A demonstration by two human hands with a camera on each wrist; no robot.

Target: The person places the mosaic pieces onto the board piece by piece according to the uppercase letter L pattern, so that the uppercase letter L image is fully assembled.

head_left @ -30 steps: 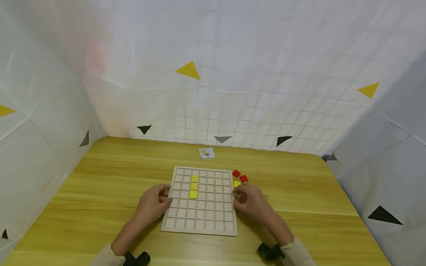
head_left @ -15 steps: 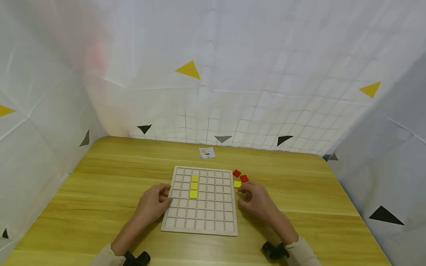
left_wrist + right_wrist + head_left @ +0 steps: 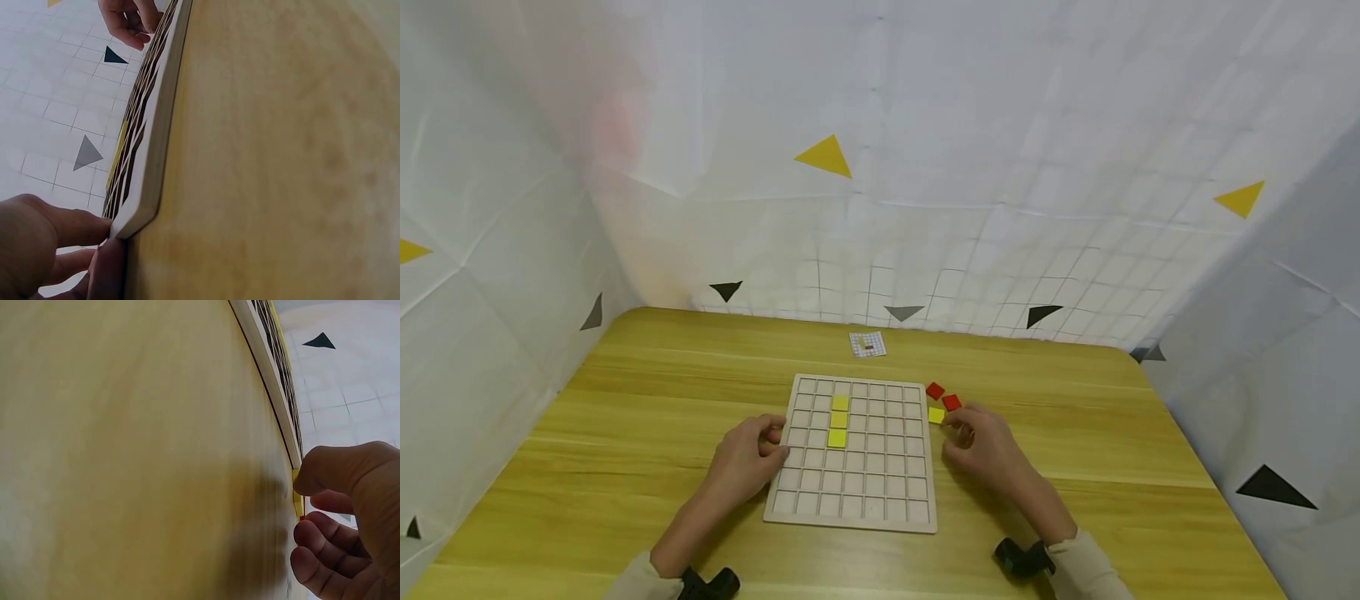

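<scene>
A pale wooden grid board [image 3: 880, 475] lies on the table. Three yellow tiles [image 3: 837, 421] sit in its cells, in a column left of the middle. At the board's left edge, my left hand [image 3: 747, 458] grips the rim between thumb and fingers; the left wrist view shows the fingertips on the rim. My right hand [image 3: 985, 446] is just off the right edge, its fingers loosely bent and holding nothing. A loose yellow tile [image 3: 936, 416] lies by its fingertips, next to the board. Beyond it lie two red tiles [image 3: 935, 391].
A small card [image 3: 867, 344] printed with a grid and coloured squares lies behind the board. White sheeting with yellow and black triangles [image 3: 824, 157] rises around the back and sides of the wooden table [image 3: 662, 375].
My right hand has moved off the board's right edge, a little to the right, so the loose yellow tile shows fully. My left hand and the board have stayed put.
</scene>
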